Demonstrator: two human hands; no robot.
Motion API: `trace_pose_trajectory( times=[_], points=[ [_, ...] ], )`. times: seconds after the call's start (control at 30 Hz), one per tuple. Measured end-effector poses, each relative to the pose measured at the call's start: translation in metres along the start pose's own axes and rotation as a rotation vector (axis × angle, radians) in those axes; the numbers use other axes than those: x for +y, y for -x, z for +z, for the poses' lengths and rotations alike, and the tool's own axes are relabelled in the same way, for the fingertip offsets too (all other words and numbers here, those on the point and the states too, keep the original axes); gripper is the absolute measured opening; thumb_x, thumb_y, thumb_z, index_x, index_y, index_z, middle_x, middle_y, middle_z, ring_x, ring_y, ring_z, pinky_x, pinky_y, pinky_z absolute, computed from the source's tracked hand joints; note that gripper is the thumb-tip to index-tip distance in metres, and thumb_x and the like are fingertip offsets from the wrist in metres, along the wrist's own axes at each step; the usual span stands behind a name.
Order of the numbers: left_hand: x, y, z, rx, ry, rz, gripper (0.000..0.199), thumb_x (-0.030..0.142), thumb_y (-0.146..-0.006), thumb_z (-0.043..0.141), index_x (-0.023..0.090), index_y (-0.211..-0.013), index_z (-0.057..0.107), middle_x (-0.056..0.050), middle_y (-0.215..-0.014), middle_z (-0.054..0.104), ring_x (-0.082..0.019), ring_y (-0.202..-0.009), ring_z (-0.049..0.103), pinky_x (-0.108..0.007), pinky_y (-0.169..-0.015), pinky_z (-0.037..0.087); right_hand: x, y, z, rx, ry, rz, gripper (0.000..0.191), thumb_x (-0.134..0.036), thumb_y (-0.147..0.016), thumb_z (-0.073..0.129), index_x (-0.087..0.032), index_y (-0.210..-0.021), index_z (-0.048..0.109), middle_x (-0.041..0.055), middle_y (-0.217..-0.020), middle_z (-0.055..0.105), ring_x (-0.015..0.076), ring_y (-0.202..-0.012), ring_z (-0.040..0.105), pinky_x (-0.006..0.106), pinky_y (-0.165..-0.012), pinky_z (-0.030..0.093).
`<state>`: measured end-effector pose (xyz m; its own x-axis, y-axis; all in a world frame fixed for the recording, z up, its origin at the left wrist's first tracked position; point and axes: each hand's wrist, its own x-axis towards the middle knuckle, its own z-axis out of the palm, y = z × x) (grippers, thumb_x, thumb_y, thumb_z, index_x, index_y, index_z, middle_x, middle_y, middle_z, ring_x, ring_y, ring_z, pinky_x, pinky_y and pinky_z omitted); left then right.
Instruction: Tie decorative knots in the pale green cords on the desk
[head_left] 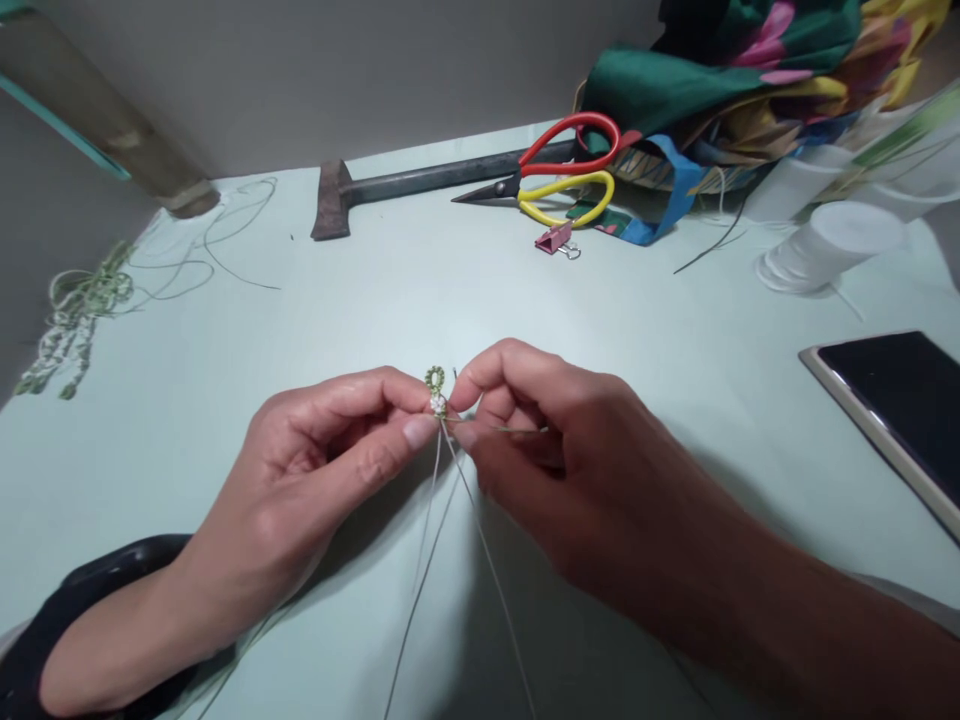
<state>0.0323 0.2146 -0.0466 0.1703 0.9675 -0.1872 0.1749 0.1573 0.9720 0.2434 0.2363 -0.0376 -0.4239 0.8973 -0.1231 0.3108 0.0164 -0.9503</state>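
No writing or brand can be read anywhere, not on the phone (pixel 900 400) at the right, nor on the white spool (pixel 832 245) behind it. The small knotted piece (pixel 437 405), green loop uppermost and white below, sits between the two hands. It is at the fingertips of the left hand (pixel 337 460), whose thumb and forefinger pinch it. The right hand (pixel 555 440), just beside it, has thumb and forefinger closed on a thin cord (pixel 510 430) coming off its lower end. More strands (pixel 484 540) trail down toward the person. Beyond the hands lie a hammer-like tool (pixel 334 200), scissors (pixel 517 187) and a pink clip (pixel 553 238).
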Motion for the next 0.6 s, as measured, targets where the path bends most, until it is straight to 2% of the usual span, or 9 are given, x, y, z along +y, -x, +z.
trace_pose_trajectory(
  times=[0.1,0.23,0.3,0.47,0.6],
  points=[
    [0.0022,0.002,-0.0001,0.01,-0.03,-0.022,0.021,0.05,-0.096,0.08,0.03,-0.092,0.081,0.002,-0.071,0.056,-0.013,-0.066,0.042,-0.025,-0.055,0.033,0.0007,0.0011,0.0013,0.052,0.067,-0.075,0.013,-0.014,-0.092,0.064,-0.027,-0.096,0.061,-0.0103,-0.066,0.058,0.0077,-0.055,0.05,0.021,-0.052,0.039],
    [0.0023,0.0029,-0.0007,0.037,-0.111,0.012,0.02,0.051,-0.096,0.08,0.032,-0.091,0.08,0.003,-0.069,0.056,-0.014,-0.063,0.042,-0.024,-0.052,0.034,-0.0011,0.0002,-0.0003,0.063,0.123,-0.123,0.013,-0.016,-0.093,0.059,-0.025,-0.083,0.058,-0.0106,-0.058,0.049,0.0079,-0.051,0.044,0.024,-0.058,0.042],
    [0.0014,0.0021,0.0002,0.061,-0.155,0.037,0.019,0.05,-0.096,0.08,0.032,-0.089,0.08,0.003,-0.066,0.054,-0.013,-0.061,0.042,-0.023,-0.051,0.034,-0.0014,0.0001,-0.0012,0.062,0.156,-0.152,0.016,-0.016,-0.093,0.057,-0.024,-0.079,0.057,-0.0097,-0.059,0.049,0.0074,-0.052,0.042,0.024,-0.057,0.04],
    [0.0011,-0.0001,0.0032,0.08,-0.26,0.089,0.013,0.038,-0.097,0.078,0.033,-0.084,0.079,0.005,-0.06,0.046,-0.011,-0.056,0.039,-0.02,-0.049,0.035,-0.0004,0.0018,0.0005,0.044,0.189,-0.198,0.016,-0.019,-0.097,0.06,-0.023,-0.081,0.057,-0.0074,-0.069,0.061,0.0083,-0.057,0.047,0.024,-0.051,0.036],
    [0.0021,0.0036,0.0011,0.084,-0.287,0.084,0.013,0.037,-0.096,0.079,0.032,-0.084,0.077,0.006,-0.06,0.036,-0.011,-0.056,0.031,-0.021,-0.048,0.029,-0.0001,0.0006,0.0055,0.112,0.154,-0.168,0.028,-0.006,-0.087,0.069,-0.025,-0.073,0.053,-0.0083,-0.057,0.053,0.0101,-0.048,0.039,0.027,-0.044,0.03]
  ],
)
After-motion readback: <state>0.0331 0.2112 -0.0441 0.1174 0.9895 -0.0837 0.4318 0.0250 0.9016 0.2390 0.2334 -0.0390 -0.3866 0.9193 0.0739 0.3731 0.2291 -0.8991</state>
